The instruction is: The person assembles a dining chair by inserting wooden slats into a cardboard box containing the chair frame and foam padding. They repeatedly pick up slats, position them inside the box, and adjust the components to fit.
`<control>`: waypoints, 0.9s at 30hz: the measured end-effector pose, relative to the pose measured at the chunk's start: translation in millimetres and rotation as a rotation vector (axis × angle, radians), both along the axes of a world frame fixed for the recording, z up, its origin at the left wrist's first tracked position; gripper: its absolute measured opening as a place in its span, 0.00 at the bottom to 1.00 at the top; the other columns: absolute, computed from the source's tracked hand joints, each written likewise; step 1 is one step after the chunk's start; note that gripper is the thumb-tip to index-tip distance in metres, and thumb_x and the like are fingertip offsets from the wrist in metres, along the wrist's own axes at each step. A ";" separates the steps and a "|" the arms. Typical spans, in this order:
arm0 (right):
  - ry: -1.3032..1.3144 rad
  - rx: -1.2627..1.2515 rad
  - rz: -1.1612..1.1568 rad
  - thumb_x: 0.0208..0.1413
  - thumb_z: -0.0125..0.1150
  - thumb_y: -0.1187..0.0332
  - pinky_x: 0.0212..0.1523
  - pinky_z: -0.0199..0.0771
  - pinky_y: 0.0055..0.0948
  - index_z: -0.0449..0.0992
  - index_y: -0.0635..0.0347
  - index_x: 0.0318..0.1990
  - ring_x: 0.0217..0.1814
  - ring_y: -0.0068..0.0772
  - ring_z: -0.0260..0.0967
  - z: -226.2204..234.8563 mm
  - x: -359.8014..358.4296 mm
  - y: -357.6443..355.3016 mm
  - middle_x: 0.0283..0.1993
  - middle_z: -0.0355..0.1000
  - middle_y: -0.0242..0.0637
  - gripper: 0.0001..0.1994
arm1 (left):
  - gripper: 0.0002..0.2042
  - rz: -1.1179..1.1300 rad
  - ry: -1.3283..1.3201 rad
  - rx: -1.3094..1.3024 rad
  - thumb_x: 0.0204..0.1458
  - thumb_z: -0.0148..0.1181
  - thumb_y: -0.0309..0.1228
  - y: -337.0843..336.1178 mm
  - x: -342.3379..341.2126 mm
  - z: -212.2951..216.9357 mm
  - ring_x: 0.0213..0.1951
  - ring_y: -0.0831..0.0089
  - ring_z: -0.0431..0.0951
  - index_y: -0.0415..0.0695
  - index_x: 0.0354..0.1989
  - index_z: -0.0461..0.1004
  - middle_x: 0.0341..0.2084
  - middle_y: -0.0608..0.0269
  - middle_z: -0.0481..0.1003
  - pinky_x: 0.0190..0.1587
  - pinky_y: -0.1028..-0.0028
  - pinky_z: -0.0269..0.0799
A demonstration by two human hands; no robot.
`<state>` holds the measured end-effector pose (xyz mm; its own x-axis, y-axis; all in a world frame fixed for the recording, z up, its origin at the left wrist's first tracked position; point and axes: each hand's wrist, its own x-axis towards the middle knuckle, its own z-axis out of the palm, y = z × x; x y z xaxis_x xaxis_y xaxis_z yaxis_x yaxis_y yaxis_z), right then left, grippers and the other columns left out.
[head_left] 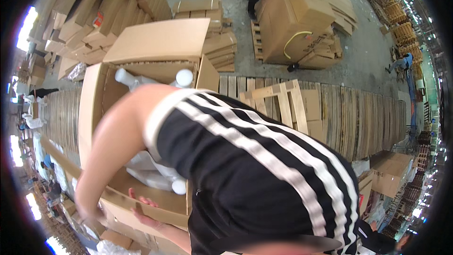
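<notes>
we lean over an open tall carton (92, 108), its far flap (158, 40) raised and its near wall (172, 215) closest to our body. the opening looks longer from near to far than from side to side, so its long axis runs away from us. inside lie white pieces in clear wrapping; the nearest wrapped piece (152, 179) lies roughly crosswise, its round white end (179, 186) toward the right wall. two more round ends show at the far side, one by each corner, and our right arm hides much of what lies between

the relation that counts is at the near wall: our left hand (150, 217) is right there, with its fingers pointing left and away, and the nearest wrapped piece lies beyond them, over the edge and slightly to the right. those fingers look parted and partly bent, though we cannot tell whether they grip the cardboard

our right hand (92, 213) is farther from that piece, outside the near left corner, since the right arm bends across over the opening. it is too blurred for us to say whether its fingers are clenched, loose or around something. of the two, the left is nearer to the contents
</notes>
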<state>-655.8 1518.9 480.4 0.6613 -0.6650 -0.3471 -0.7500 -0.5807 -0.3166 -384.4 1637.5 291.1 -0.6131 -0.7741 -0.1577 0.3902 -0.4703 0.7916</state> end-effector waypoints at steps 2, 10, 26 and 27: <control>-0.253 -0.110 0.064 0.63 0.61 0.58 0.50 0.82 0.56 0.87 0.56 0.54 0.52 0.47 0.84 18.2 1.7 16.3 0.50 0.84 0.50 0.19 | 0.41 0.243 -0.201 -0.016 0.69 0.57 0.57 2.2 15.7 17.6 0.33 0.67 0.84 0.49 0.82 0.50 0.43 0.62 0.79 0.25 0.65 0.81; -0.584 -0.177 0.384 0.61 0.63 0.59 0.49 0.83 0.53 0.86 0.55 0.52 0.51 0.45 0.84 31.4 57.1 93.1 0.50 0.84 0.45 0.17 | 0.38 0.901 -0.458 -0.138 0.68 0.55 0.58 92.9 86.2 91.4 0.39 0.64 0.81 0.44 0.76 0.55 0.47 0.58 0.77 0.35 0.62 0.79; -0.527 -0.168 1.129 0.57 0.65 0.60 0.47 0.84 0.45 0.85 0.51 0.48 0.48 0.41 0.85 80.7 83.1 210.0 0.49 0.85 0.36 0.14 | 0.38 1.745 -0.722 -0.556 0.67 0.51 0.60 259.9 92.1 259.4 0.52 0.58 0.76 0.33 0.65 0.66 0.53 0.50 0.74 0.54 0.55 0.75; -0.652 -0.193 1.066 0.56 0.65 0.60 0.47 0.84 0.45 0.85 0.51 0.48 0.48 0.41 0.85 69.8 80.4 188.1 0.49 0.85 0.35 0.14 | 0.38 1.811 -0.713 -0.618 0.67 0.51 0.60 253.8 93.8 267.3 0.53 0.58 0.75 0.32 0.65 0.67 0.54 0.49 0.73 0.55 0.55 0.75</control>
<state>-575.4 1706.9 550.2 0.9101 0.2988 0.2870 0.3804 -0.8772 -0.2928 -290.6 1891.4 558.4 0.7999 -0.3357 0.4975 -0.3816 0.3554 0.8533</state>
